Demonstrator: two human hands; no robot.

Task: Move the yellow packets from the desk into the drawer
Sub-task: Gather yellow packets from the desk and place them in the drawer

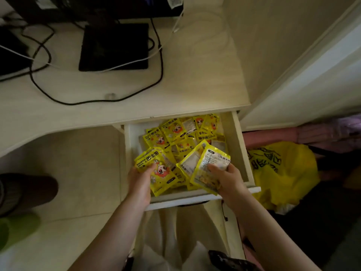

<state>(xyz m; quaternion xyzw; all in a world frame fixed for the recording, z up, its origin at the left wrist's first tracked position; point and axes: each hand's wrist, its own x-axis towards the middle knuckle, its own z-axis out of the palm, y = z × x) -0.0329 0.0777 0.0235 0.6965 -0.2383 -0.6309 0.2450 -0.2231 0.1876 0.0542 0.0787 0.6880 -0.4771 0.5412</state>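
Head view, looking down on an open drawer (237, 145) below the front edge of a pale wood-grain surface (195, 75). The drawer holds a loose heap of yellow packets (175, 133), lying at mixed angles, some printed face up and some back up, filling most of the visible floor. The left hand (139, 180), at 7 o'clock of the heap, grips a small stack of packets (156, 163) by its near end, thumb on top. The right hand (227, 177), at 5 o'clock, is closed on a second bundle (207, 169), back labels upward, held over the drawer's near right corner. Both bundles sit low over the heap, apparently about to be laid down. No yellow packets remain on the visible part of the surface, so the task appears nearly complete: what is left, as a judgement, is to release these two handfuls, though the surface's left part runs out of frame. The surface carries a black flat device (114, 46) at 11 o'clock of the drawer, with black and white cables (97, 100) looped around it. At 3 o'clock of the drawer a yellow plastic bag (283, 173) lies on the floor beside a white door (312, 75); pale floor tiles (78, 163) lie at 9 o'clock.
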